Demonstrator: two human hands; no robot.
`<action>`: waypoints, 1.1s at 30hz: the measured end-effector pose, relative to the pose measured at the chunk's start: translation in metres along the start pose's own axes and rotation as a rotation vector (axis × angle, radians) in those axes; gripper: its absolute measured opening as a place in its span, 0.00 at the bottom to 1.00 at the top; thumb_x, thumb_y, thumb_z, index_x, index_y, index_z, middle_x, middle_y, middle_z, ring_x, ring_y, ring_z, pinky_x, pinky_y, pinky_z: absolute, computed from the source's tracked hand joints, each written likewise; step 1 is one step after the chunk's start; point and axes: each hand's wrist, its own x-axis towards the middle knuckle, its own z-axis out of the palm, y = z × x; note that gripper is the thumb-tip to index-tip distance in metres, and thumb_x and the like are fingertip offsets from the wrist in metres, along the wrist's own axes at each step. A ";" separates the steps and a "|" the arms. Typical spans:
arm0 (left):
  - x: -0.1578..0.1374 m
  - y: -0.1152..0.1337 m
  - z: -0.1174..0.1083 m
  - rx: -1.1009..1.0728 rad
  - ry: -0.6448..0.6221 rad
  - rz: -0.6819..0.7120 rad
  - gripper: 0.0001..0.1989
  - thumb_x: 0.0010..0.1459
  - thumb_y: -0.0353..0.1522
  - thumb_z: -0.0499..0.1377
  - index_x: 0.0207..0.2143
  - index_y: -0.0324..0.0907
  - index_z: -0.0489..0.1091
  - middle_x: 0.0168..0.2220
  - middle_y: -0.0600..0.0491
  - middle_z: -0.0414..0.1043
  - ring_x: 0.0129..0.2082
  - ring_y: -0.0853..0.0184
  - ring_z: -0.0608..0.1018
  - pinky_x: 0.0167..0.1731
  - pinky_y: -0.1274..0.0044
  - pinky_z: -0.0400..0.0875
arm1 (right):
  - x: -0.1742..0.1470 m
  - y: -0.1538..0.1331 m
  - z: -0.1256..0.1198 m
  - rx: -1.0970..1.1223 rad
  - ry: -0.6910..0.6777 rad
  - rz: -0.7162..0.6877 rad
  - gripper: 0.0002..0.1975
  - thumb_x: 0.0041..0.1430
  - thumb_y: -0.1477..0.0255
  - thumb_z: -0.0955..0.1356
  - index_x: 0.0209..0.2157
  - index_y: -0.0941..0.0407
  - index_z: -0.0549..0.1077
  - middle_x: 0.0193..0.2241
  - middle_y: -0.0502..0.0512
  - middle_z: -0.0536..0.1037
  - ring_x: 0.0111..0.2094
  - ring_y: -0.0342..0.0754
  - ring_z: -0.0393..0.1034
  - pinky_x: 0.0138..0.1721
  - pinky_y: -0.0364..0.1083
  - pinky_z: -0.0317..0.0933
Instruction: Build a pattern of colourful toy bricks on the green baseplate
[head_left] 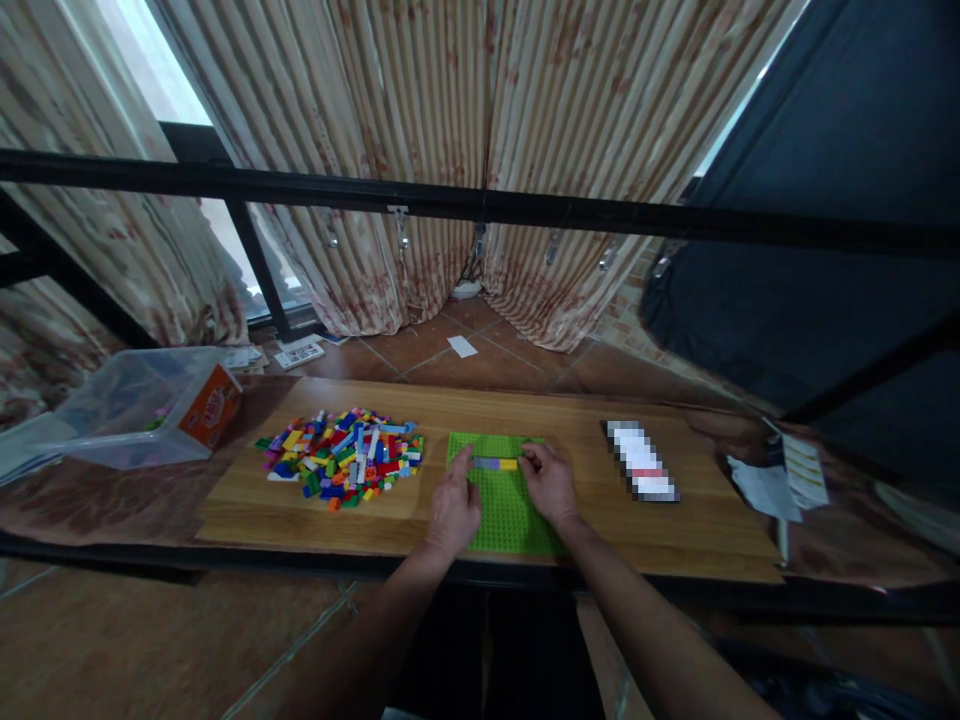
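Note:
A green studded baseplate [504, 515] lies on the wooden board in front of me. Across its upper part runs a short row of toy bricks, with a purple brick [487, 463] at the left and a yellow brick [510, 464] at the right. My left hand [454, 508] rests over the plate's left edge, fingers stretched toward the row's left end, thumb apart. At the row's right end, the fingers of my right hand [551, 483] are pinched together beside the yellow brick. Whatever sits between those fingertips is hidden.
Loose multicoloured bricks [349, 455] are heaped left of the plate. Farther left stands a clear plastic box [142, 420] with an orange label. A pixelated phone-like object [641, 460] lies to the right, papers [765, 485] beyond it. A dark rail [450, 195] crosses behind the table.

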 end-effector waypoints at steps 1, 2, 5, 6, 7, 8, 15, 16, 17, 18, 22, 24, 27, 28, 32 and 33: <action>0.000 -0.001 0.000 0.007 0.000 0.005 0.32 0.54 0.20 0.49 0.62 0.39 0.54 0.55 0.42 0.69 0.54 0.62 0.73 0.57 0.65 0.67 | 0.000 0.000 0.000 0.008 0.002 0.006 0.11 0.58 0.70 0.63 0.39 0.55 0.75 0.32 0.55 0.75 0.32 0.48 0.70 0.36 0.48 0.66; 0.000 -0.001 0.001 0.014 -0.001 0.010 0.32 0.54 0.20 0.49 0.62 0.39 0.54 0.55 0.42 0.69 0.54 0.63 0.73 0.57 0.65 0.67 | 0.000 0.000 0.000 0.016 0.005 0.011 0.11 0.57 0.70 0.63 0.38 0.55 0.75 0.31 0.54 0.75 0.31 0.48 0.70 0.36 0.47 0.66; 0.001 -0.004 0.002 0.031 -0.003 0.028 0.31 0.55 0.20 0.49 0.62 0.38 0.54 0.56 0.42 0.68 0.55 0.62 0.73 0.58 0.65 0.66 | 0.000 -0.001 0.001 0.032 0.012 0.019 0.10 0.55 0.70 0.64 0.37 0.55 0.75 0.30 0.53 0.74 0.30 0.48 0.69 0.35 0.47 0.65; 0.001 -0.004 0.002 0.036 -0.003 0.037 0.31 0.55 0.20 0.49 0.62 0.39 0.54 0.57 0.42 0.67 0.56 0.62 0.72 0.58 0.64 0.65 | 0.000 -0.001 0.001 0.036 0.014 0.020 0.10 0.55 0.70 0.64 0.36 0.55 0.75 0.30 0.53 0.74 0.30 0.48 0.69 0.35 0.47 0.65; 0.001 -0.005 0.003 0.041 -0.004 0.044 0.31 0.55 0.21 0.49 0.62 0.39 0.54 0.58 0.42 0.66 0.56 0.62 0.71 0.58 0.64 0.65 | 0.000 -0.002 0.000 0.042 0.016 0.020 0.10 0.54 0.70 0.64 0.36 0.55 0.76 0.30 0.53 0.74 0.29 0.48 0.69 0.34 0.47 0.65; 0.001 -0.005 0.003 0.046 -0.005 0.048 0.30 0.55 0.21 0.49 0.61 0.39 0.54 0.58 0.42 0.66 0.57 0.61 0.71 0.58 0.64 0.65 | 0.000 -0.002 0.000 0.047 0.017 0.020 0.10 0.54 0.71 0.64 0.36 0.55 0.76 0.30 0.53 0.74 0.29 0.48 0.69 0.34 0.47 0.65; 0.001 -0.002 0.004 0.095 -0.004 0.023 0.30 0.55 0.22 0.51 0.61 0.39 0.55 0.59 0.41 0.64 0.60 0.58 0.68 0.58 0.63 0.66 | 0.001 -0.004 -0.003 0.104 0.010 -0.003 0.09 0.55 0.72 0.64 0.32 0.53 0.76 0.31 0.53 0.75 0.34 0.49 0.70 0.39 0.48 0.64; 0.001 -0.002 0.003 0.097 -0.005 0.024 0.30 0.55 0.23 0.51 0.61 0.39 0.55 0.60 0.41 0.63 0.60 0.58 0.68 0.58 0.63 0.66 | 0.001 -0.004 -0.003 0.115 0.007 -0.006 0.09 0.55 0.72 0.64 0.31 0.53 0.76 0.31 0.53 0.75 0.34 0.49 0.70 0.39 0.48 0.64; 0.001 -0.001 0.003 0.099 -0.006 0.025 0.30 0.55 0.23 0.52 0.61 0.40 0.55 0.60 0.42 0.63 0.60 0.58 0.68 0.58 0.63 0.66 | 0.001 -0.004 -0.004 0.127 0.003 -0.007 0.08 0.55 0.72 0.64 0.31 0.53 0.76 0.30 0.53 0.75 0.34 0.49 0.70 0.38 0.48 0.64; 0.001 -0.001 0.003 0.100 -0.009 0.024 0.30 0.55 0.23 0.52 0.61 0.39 0.55 0.60 0.42 0.63 0.60 0.58 0.67 0.58 0.63 0.66 | 0.001 -0.003 -0.004 0.140 -0.002 -0.008 0.08 0.55 0.72 0.64 0.30 0.53 0.76 0.30 0.53 0.75 0.33 0.49 0.70 0.37 0.48 0.64; 0.001 0.000 0.002 0.108 -0.017 0.016 0.29 0.55 0.24 0.52 0.60 0.39 0.56 0.59 0.42 0.64 0.60 0.59 0.67 0.58 0.64 0.66 | 0.001 -0.002 -0.004 0.190 -0.025 -0.008 0.07 0.54 0.71 0.66 0.29 0.53 0.77 0.30 0.53 0.75 0.32 0.48 0.70 0.35 0.47 0.64; 0.001 0.000 0.002 0.119 -0.016 0.018 0.28 0.55 0.24 0.52 0.60 0.40 0.57 0.59 0.43 0.64 0.60 0.59 0.67 0.58 0.65 0.65 | 0.001 -0.001 -0.004 0.208 -0.032 -0.005 0.07 0.54 0.70 0.67 0.29 0.52 0.78 0.31 0.53 0.75 0.32 0.48 0.71 0.35 0.46 0.64; 0.001 0.001 0.002 0.147 -0.017 0.024 0.27 0.56 0.24 0.52 0.59 0.40 0.59 0.58 0.43 0.65 0.60 0.59 0.67 0.59 0.65 0.65 | 0.001 0.000 -0.003 0.227 -0.035 0.005 0.07 0.54 0.70 0.67 0.29 0.52 0.79 0.30 0.53 0.75 0.33 0.48 0.71 0.35 0.46 0.64; 0.001 0.002 0.002 0.157 -0.019 0.025 0.27 0.56 0.24 0.52 0.59 0.40 0.59 0.58 0.43 0.65 0.60 0.59 0.67 0.59 0.65 0.65 | 0.002 0.000 -0.003 0.232 -0.035 0.009 0.07 0.54 0.70 0.67 0.28 0.52 0.79 0.30 0.53 0.75 0.33 0.47 0.71 0.35 0.46 0.64; 0.000 0.003 0.003 0.191 -0.026 0.038 0.26 0.56 0.24 0.52 0.58 0.40 0.59 0.57 0.43 0.65 0.59 0.58 0.68 0.58 0.64 0.65 | 0.003 -0.001 -0.003 0.244 -0.043 0.022 0.08 0.53 0.69 0.67 0.28 0.53 0.79 0.28 0.53 0.75 0.32 0.47 0.70 0.35 0.46 0.64; 0.000 0.003 0.003 0.197 -0.029 0.044 0.26 0.56 0.24 0.52 0.58 0.40 0.60 0.57 0.44 0.66 0.58 0.58 0.68 0.58 0.64 0.65 | 0.003 -0.001 -0.003 0.246 -0.046 0.025 0.08 0.53 0.69 0.67 0.28 0.53 0.79 0.28 0.53 0.75 0.32 0.47 0.70 0.35 0.46 0.64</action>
